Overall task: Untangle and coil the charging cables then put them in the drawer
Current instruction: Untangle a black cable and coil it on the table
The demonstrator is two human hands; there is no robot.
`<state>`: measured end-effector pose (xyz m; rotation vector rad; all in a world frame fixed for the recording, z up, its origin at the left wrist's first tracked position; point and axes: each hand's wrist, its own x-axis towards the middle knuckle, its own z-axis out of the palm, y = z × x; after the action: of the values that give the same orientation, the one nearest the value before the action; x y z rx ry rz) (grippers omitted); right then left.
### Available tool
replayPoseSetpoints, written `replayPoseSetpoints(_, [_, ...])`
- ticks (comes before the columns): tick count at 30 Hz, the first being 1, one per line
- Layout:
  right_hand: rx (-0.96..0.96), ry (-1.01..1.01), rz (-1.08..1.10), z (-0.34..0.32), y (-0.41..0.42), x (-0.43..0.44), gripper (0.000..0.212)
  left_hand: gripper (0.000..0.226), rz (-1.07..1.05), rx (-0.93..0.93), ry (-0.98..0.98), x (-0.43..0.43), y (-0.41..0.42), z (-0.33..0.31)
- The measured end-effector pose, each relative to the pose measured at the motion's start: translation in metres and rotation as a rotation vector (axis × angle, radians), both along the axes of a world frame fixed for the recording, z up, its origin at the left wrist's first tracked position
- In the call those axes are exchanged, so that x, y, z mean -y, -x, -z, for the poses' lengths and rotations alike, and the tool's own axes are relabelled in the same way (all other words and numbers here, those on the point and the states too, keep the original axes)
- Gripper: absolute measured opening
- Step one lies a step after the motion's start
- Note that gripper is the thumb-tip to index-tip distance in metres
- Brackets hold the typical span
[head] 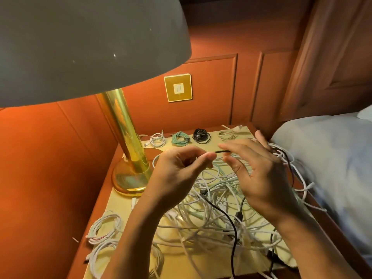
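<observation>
The left hand [181,170] pinched a thin black charging cable [222,151] between thumb and forefinger, its other fingers curled. From that pinch the visible stretch ran level and rightward to the forefinger of the right hand [261,174]. That hand stood wide, fingers spread, with the thumb just under the cable and not closed on it. Beneath both hands lay the loose tangle of white and pale green cables [201,218]. The right hand looked better placed to grip the free stretch. No drawer showed.
</observation>
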<state>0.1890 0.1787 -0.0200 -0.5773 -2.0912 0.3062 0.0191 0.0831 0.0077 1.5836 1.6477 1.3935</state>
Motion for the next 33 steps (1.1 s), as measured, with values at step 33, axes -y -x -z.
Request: replayPoseSetpoints(33, [0.266,0.111,-0.320,0.024,0.018,0.043,0.031,0.035,-0.219,0.621,-0.259,0.036,0.012,0.019])
